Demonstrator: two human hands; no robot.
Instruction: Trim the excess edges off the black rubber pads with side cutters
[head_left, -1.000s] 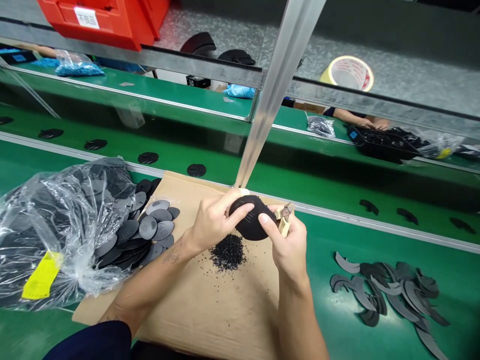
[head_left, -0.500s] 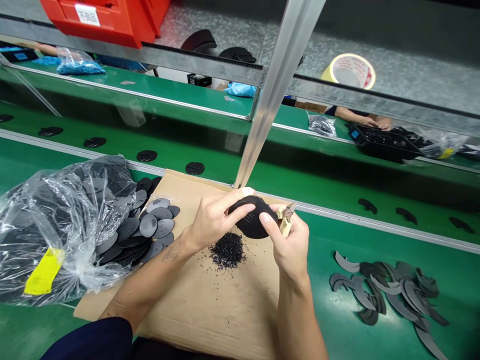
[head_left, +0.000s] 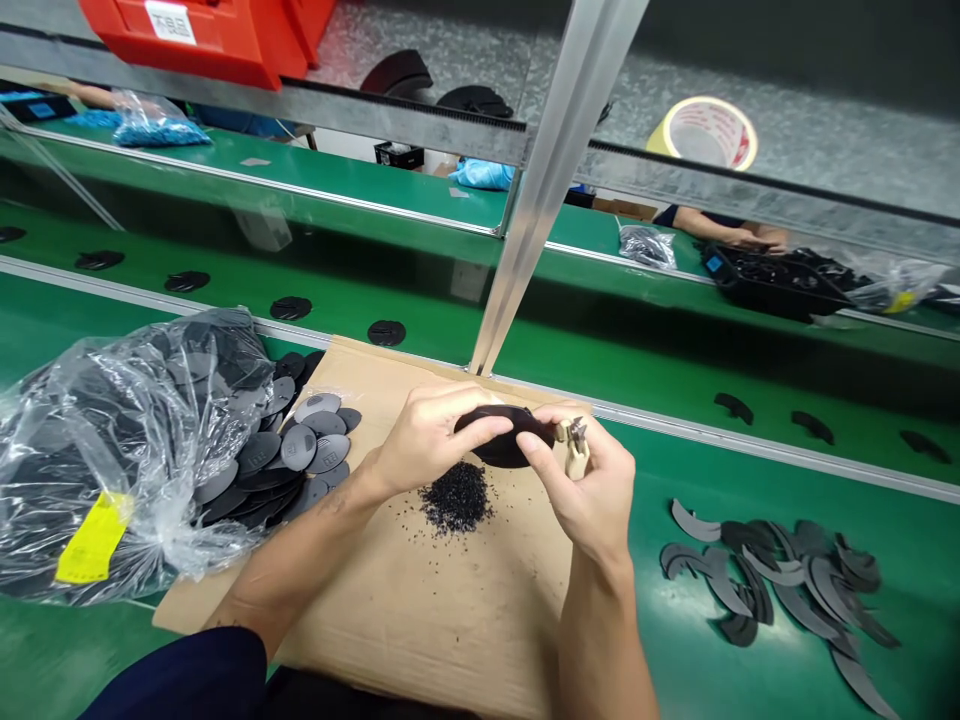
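Note:
Between both hands a black plastic disc (head_left: 495,450) is held up over the brown cardboard (head_left: 420,630). My left hand (head_left: 427,440) pinches its left side, thumb laid across the face. My right hand (head_left: 596,490) presses a thumb on its right edge and also keeps a pair of side cutters (head_left: 576,450) with pale handles in the palm, jaws pointing up. Below the disc lies a heap of tiny black clippings (head_left: 456,497). Several grey-black discs (head_left: 298,450) are piled left of my left hand, spilling from a clear plastic bag (head_left: 135,430) with a yellow label.
Curved black pieces (head_left: 810,590) lie scattered on the green table at right. Behind the metal rail, discs and curved parts sit on a green strip (head_left: 450,350). A metal post (head_left: 525,210) rises ahead. The shelf carries a red bin (head_left: 225,40) and tape (head_left: 705,135). A co-worker's hands (head_left: 757,236) show beyond.
The disc has tilted, so its face now shows more edge-on. My right hand has shifted slightly right and turned the side cutters more upright.

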